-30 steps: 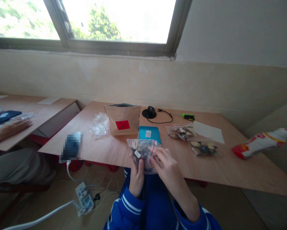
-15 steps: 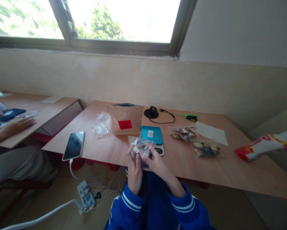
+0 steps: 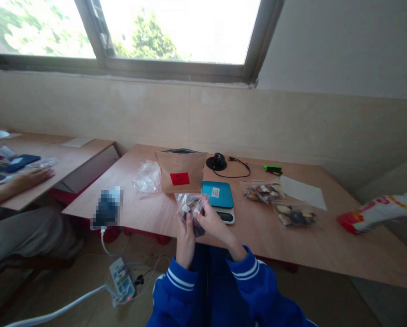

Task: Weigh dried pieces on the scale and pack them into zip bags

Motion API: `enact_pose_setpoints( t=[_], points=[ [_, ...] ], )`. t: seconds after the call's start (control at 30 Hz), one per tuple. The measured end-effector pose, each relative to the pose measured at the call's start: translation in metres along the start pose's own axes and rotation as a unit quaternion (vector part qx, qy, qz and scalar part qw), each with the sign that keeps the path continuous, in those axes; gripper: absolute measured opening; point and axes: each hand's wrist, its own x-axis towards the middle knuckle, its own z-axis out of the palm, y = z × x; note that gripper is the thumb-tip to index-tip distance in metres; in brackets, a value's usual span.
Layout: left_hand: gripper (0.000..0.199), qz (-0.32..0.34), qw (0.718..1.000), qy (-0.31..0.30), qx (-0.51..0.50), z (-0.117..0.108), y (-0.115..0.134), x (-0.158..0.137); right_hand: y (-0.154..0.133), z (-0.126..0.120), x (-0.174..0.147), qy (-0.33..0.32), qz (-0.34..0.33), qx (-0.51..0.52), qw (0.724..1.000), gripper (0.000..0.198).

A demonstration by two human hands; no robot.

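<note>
Head view: left hand point(image 3: 185, 240) and right hand point(image 3: 213, 222) pinch a clear bag point(image 3: 194, 208), its label point(image 3: 185, 207) unreadable.

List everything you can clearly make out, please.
Window: one, grey frame, back wall
Tables: two, light brown, centre and left
Paper bag: one, brown, centre table
Crumpled plastic: one heap, clear, beside paper bag
Scales: two, blue, one per table
Corded device: one, black, table's back
Screwdriver: one, green and black, back right
Paper sheets: at least two, pale, both tables
Clear bags: two, brownish contents, table's right
Bottle: one, white and red, far right
Phone: one, dark, front left
Power strip: one, whitish, floor
Co-worker's hands: two, left table
Held bag: one, clear, between hands
Left hand: one, blue sleeve, on held bag
Right hand: one, blue sleeve, likewise
</note>
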Motion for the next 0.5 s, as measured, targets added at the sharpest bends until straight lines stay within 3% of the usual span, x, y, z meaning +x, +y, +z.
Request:
enact_pose_setpoints(
  t=[0.17,0.3,0.5],
  points=[
    [0.057,-0.023,0.998,0.025,-0.046,-0.007,-0.013,0.012,-0.003,0.005,0.007,-0.044,-0.037,-0.053,0.997,0.016],
    [0.055,-0.036,0.996,0.044,-0.075,-0.012,-0.022,0.019,-0.009,0.005,0.008,-0.060,-0.077,-0.076,0.992,0.014],
    [0.053,-0.110,0.980,0.047,-0.161,-0.011,-0.027,0.024,-0.009,0.010,0.012,-0.032,-0.109,-0.086,0.990,0.012]
  ],
)
